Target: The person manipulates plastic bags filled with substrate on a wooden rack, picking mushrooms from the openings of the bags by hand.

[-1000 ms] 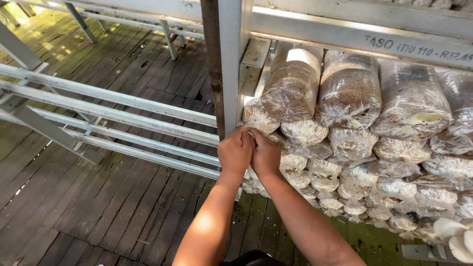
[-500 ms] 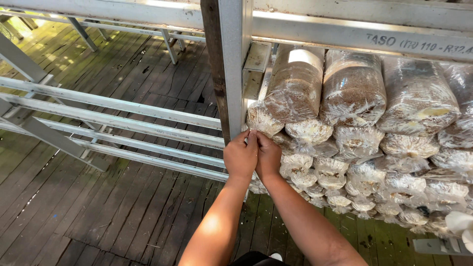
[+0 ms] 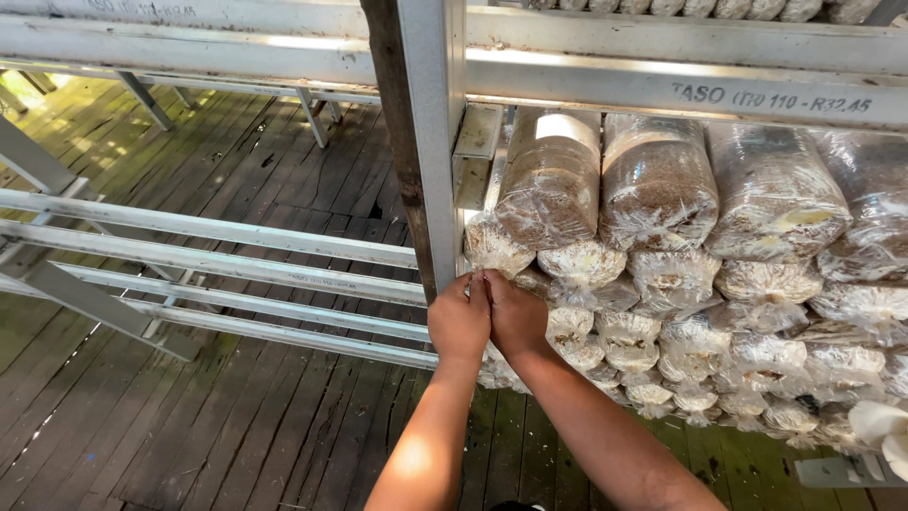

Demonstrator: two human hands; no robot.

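While pressed together, left hand (image 3: 459, 319) and right hand (image 3: 515, 314) pinch a plastic bag (image 3: 492, 248).

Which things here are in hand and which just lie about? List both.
In hand:
- left hand and right hand, pressed together at the end of a plastic-wrapped mushroom bag beside the metal upright

Lying about:
- other stacked mushroom bags
- bare rack rails
- wooden plank floor
- white mushroom cluster

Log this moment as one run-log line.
left hand: pressed to right hand, fingers at bag | right hand: same | bag: plastic-wrapped, stacked beside metal post | floor: wood planks
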